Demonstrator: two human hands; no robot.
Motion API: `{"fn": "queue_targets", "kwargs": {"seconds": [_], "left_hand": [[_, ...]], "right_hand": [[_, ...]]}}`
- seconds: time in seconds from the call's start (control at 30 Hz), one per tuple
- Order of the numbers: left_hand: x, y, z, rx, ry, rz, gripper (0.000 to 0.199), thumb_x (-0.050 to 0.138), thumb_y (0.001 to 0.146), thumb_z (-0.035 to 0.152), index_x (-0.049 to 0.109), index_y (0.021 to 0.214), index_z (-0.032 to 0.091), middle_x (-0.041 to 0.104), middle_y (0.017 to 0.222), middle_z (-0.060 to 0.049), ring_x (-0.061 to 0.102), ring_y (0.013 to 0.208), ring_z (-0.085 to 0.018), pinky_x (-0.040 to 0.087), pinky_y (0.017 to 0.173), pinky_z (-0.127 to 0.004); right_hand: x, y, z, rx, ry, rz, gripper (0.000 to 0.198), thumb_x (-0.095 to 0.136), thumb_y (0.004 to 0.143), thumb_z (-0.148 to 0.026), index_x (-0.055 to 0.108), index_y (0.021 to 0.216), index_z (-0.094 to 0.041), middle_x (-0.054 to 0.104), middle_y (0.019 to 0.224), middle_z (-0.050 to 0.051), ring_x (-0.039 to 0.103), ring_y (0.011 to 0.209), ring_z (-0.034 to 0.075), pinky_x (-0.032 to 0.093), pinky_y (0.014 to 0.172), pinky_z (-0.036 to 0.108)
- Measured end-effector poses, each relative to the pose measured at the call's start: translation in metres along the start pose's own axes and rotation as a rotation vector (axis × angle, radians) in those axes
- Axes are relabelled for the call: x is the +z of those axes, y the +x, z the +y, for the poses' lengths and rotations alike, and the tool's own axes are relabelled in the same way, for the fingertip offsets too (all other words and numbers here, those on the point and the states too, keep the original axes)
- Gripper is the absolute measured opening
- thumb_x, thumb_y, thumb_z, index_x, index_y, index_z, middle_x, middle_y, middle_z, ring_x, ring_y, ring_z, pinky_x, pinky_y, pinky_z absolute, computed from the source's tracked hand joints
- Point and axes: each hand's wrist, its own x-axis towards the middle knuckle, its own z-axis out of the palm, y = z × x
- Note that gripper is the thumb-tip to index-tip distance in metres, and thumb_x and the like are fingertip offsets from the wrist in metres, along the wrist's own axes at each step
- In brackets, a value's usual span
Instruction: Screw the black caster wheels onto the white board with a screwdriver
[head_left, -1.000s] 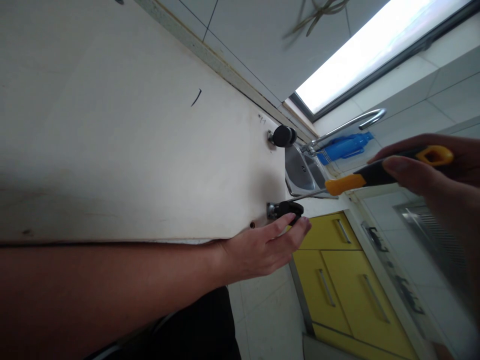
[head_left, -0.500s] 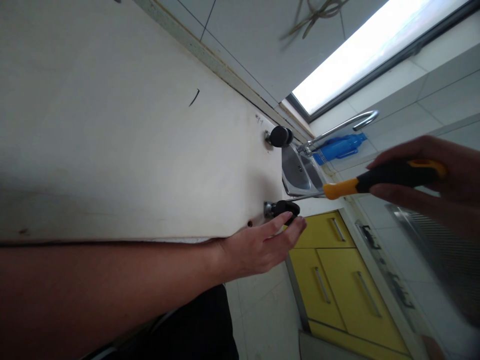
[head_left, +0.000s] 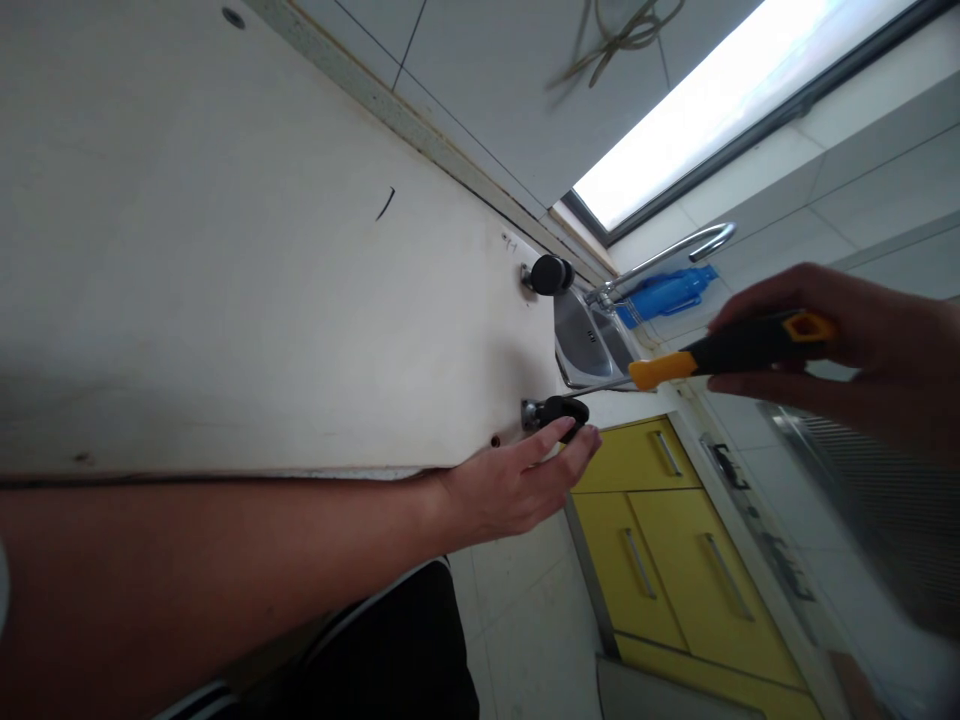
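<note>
My left hand (head_left: 521,485) has its fingers wrapped round a black caster wheel (head_left: 559,408), whose metal plate sits against a white board (head_left: 315,300) near its edge. My right hand (head_left: 862,325) grips a screwdriver (head_left: 731,348) with a black and yellow handle. The shaft runs left toward the plate of the held caster, and its tip is hidden behind the wheel. A second black caster wheel (head_left: 551,275) is mounted farther along the same end of the board. Beside my left wrist a small dark hole (head_left: 495,440) shows in the board.
Beyond the board are a metal sink (head_left: 581,340), a curved tap (head_left: 709,238) and a blue bottle (head_left: 671,293). Yellow cabinets (head_left: 660,570) with metal handles stand below. A coiled cord (head_left: 630,35) hangs on the tiled wall near a bright window (head_left: 675,110).
The screwdriver handle and my right hand have shifted left, and the handle has turned slightly. My left hand stays on the caster wheel. The whole view has moved a little.
</note>
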Motion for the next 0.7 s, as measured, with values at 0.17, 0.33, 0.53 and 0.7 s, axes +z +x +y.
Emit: {"fn": "queue_targets", "kwargs": {"seconds": [0.17, 0.33, 0.53, 0.7], "left_hand": [[-0.002, 0.001, -0.001, 0.015, -0.001, -0.017, 0.036, 0.055, 0.115, 0.029, 0.079, 0.136, 0.013, 0.07, 0.157, -0.015, 0.067, 0.147, -0.025, 0.053, 0.127, -0.043], [-0.002, 0.001, -0.001, 0.006, 0.01, -0.007, 0.036, 0.054, 0.116, 0.029, 0.08, 0.136, 0.015, 0.071, 0.156, -0.014, 0.067, 0.146, -0.024, 0.054, 0.127, -0.042], [0.001, 0.001, 0.0, 0.014, -0.003, -0.012, 0.033, 0.057, 0.116, 0.033, 0.084, 0.128, 0.02, 0.071, 0.156, -0.012, 0.067, 0.146, -0.024, 0.053, 0.127, -0.044], [0.004, 0.001, 0.001, 0.002, -0.006, 0.028, 0.03, 0.061, 0.113, 0.034, 0.086, 0.123, 0.019, 0.073, 0.153, -0.012, 0.068, 0.144, -0.025, 0.054, 0.125, -0.044]], "right_hand": [[-0.004, 0.002, -0.001, 0.13, -0.057, -0.104, 0.079, 0.066, 0.074, -0.102, 0.068, 0.097, -0.026, 0.071, 0.064, 0.005, 0.062, 0.045, 0.02, 0.042, 0.036, 0.029], [-0.007, 0.002, -0.009, 0.145, 0.033, -0.1, 0.081, 0.07, 0.072, -0.101, 0.063, 0.101, -0.026, 0.073, 0.07, 0.006, 0.067, 0.051, 0.022, 0.048, 0.039, 0.03], [-0.009, 0.001, -0.014, 0.183, 0.06, -0.199, 0.084, 0.074, 0.07, -0.099, 0.065, 0.112, -0.027, 0.076, 0.077, 0.008, 0.071, 0.057, 0.024, 0.051, 0.043, 0.03], [-0.01, 0.006, -0.016, 0.193, -0.002, -0.216, 0.085, 0.063, 0.074, -0.104, 0.071, 0.098, -0.023, 0.069, 0.063, 0.006, 0.062, 0.046, 0.019, 0.043, 0.038, 0.029]]}}
